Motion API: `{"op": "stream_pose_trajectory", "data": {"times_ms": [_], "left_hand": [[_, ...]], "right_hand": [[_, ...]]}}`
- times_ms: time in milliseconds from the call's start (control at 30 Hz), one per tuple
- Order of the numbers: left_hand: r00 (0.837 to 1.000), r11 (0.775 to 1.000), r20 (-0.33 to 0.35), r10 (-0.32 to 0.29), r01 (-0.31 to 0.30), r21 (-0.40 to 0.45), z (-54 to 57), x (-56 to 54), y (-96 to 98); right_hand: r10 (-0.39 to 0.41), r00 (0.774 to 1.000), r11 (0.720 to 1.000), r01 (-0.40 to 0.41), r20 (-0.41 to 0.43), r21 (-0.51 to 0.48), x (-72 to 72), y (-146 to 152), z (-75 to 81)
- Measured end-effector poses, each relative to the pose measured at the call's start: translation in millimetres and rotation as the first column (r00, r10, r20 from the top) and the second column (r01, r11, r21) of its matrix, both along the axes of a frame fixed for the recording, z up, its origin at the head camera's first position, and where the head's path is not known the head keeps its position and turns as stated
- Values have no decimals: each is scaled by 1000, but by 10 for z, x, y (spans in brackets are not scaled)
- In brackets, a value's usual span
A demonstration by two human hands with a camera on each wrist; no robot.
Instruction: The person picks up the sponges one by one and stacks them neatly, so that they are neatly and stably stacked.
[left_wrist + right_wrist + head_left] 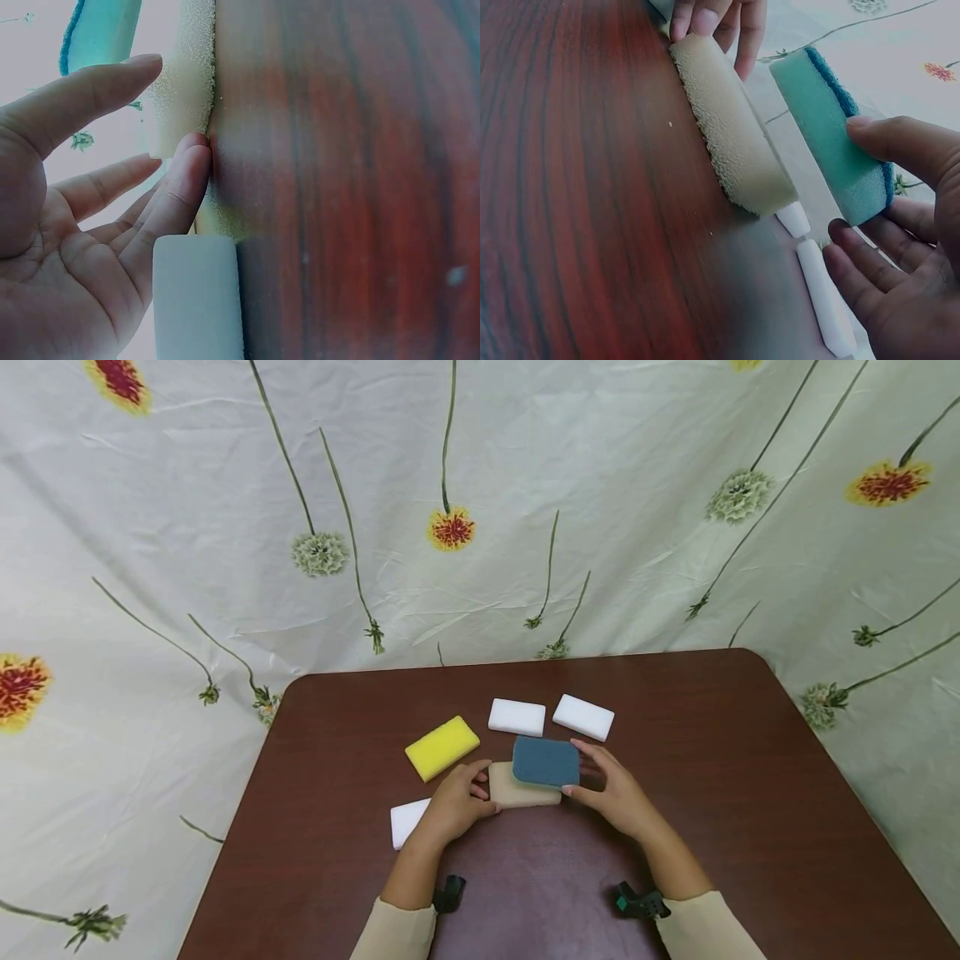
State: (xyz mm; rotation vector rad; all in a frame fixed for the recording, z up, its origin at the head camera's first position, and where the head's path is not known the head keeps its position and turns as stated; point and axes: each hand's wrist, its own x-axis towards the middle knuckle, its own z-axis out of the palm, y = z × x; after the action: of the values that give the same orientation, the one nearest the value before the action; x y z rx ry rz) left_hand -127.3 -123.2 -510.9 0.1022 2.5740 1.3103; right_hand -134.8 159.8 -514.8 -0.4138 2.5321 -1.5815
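Note:
In the head view, my right hand (617, 792) holds a sponge with a dark blue face (546, 762) by its right end, thumb on one edge and fingers at the other. Its green foam side (829, 146) shows in the right wrist view, lifted over a beige sponge (506, 789). That beige sponge lies flat on the table, partly covered by the blue one in the head view. My left hand (456, 806) grips its left end between thumb and fingers. The left wrist view shows a fingertip (196, 144) against its porous side.
A yellow sponge (442, 748) lies left of the beige one. Two white blocks (517, 717) sit behind, and another white block (407, 823) is partly hidden by the left forearm. All are on the dark brown table (750, 777), with a flowered cloth (600, 527) hanging behind.

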Motion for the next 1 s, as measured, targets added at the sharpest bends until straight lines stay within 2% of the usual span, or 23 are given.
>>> {"op": "stream_pose_trajectory", "data": {"times_ms": [167,400,633,1000], "left_hand": [[1000,1000,-1,-1,1,8,-5,-1,-2],[1000,1000,1,-3,3,8,-7,4,-2],[1000,1000,-7,-15,15,-8,-10,9,2],[1000,1000,-14,-22,22,-4,-12,11,-8]], "right_hand": [[33,999,999,-31,-40,31,-1,-50,-11],[78,996,995,-76,-45,58,-6,-121,-39],[94,996,993,-93,1,76,-21,-167,-56],[110,994,990,-111,6,83,-47,-189,-54]]}}
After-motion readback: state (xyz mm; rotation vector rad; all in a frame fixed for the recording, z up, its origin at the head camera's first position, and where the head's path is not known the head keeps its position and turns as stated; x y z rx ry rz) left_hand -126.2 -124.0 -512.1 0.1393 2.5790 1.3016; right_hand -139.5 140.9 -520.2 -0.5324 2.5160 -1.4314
